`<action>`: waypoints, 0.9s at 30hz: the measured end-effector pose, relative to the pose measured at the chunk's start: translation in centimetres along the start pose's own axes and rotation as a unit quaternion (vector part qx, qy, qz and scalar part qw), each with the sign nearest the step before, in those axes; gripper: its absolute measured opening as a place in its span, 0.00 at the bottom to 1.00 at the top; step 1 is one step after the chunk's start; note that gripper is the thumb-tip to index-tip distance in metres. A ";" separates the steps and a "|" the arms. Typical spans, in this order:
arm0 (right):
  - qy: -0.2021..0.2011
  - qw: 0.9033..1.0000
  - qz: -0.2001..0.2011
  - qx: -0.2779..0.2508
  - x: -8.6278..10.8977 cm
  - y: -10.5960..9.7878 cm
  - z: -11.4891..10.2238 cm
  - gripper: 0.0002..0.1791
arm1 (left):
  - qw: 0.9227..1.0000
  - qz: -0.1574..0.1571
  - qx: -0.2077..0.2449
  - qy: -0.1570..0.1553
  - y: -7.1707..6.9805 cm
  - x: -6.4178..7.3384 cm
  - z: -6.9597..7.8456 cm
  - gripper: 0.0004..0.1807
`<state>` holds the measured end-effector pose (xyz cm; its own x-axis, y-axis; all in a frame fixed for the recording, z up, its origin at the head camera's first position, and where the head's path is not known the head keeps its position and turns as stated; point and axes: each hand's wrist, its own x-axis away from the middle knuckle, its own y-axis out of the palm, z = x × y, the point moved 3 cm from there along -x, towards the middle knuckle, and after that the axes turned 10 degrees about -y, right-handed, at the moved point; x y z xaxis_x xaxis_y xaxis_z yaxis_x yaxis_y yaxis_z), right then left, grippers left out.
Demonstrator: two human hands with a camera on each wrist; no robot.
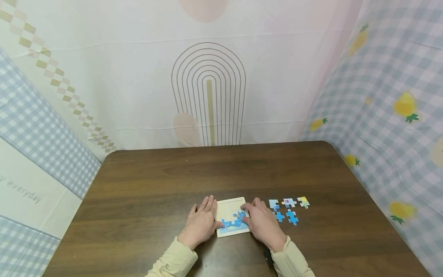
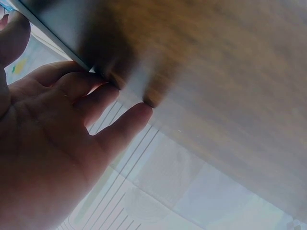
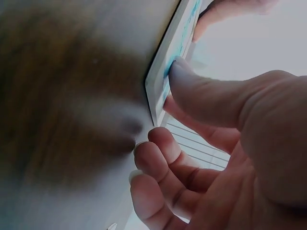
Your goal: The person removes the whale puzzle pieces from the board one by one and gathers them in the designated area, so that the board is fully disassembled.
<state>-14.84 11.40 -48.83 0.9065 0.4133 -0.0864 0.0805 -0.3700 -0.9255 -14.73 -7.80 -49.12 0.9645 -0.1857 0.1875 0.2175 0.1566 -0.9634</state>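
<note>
A jigsaw puzzle in a pale, square tray lies on the table, with blue pieces along its near part and bare board behind them. At its left side rests my left hand, fingers extended forward and thumb over the near-left pieces. My right hand holds the right side of the tray with bent fingers. Its thumb presses on the blue surface in the right wrist view, and the index fingertip lies over the tray's right part. The other fingers curl beside the tray's outer edge. My right hand covers part of the puzzle.
Several loose jigsaw pieces lie in two rows just right of my right hand, some blue, one yellowish. The brown wooden table reaches back to a patterned cloth. Checked cloth hangs along the right side.
</note>
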 end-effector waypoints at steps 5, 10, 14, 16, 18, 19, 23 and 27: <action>0.005 1.000 -0.003 -0.001 -0.3 0.0 -0.1 0.13 | 1.000 -0.004 -0.001 0.003 -0.1 0.0 0.1 0.44; 0.017 1.000 -0.008 -0.014 -0.5 -0.1 -0.1 0.12 | 1.000 -0.005 -0.002 0.000 0.0 0.0 0.1 0.44; 0.026 0.999 -0.008 -0.016 -0.6 -0.1 -0.2 0.13 | 1.000 -0.002 -0.002 0.001 0.0 0.1 0.1 0.44; 0.031 0.999 -0.004 -0.021 -0.7 -0.2 -0.3 0.13 | 1.000 0.000 -0.002 0.002 0.0 0.1 0.1 0.44; 0.033 0.999 0.001 -0.024 -0.8 -0.2 -0.3 0.14 | 1.000 0.002 -0.002 0.002 -0.1 0.1 0.1 0.44; 0.033 0.999 0.004 -0.026 -0.8 -0.3 -0.3 0.15 | 1.000 0.003 -0.002 0.002 -0.1 0.1 0.1 0.44; 0.036 0.999 0.007 -0.031 -0.9 -0.3 -0.4 0.15 | 1.000 0.006 -0.001 0.002 -0.1 0.1 0.1 0.43; 0.036 0.999 0.007 -0.034 -0.8 -0.2 -0.3 0.15 | 1.000 0.006 -0.002 0.005 -0.1 0.1 0.1 0.43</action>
<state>-15.44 10.88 -48.45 0.9352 0.3470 -0.0706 0.0929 -0.4328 -0.8967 -14.61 -7.77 -49.01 0.9655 -0.1928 0.1749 0.2060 0.1552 -0.9662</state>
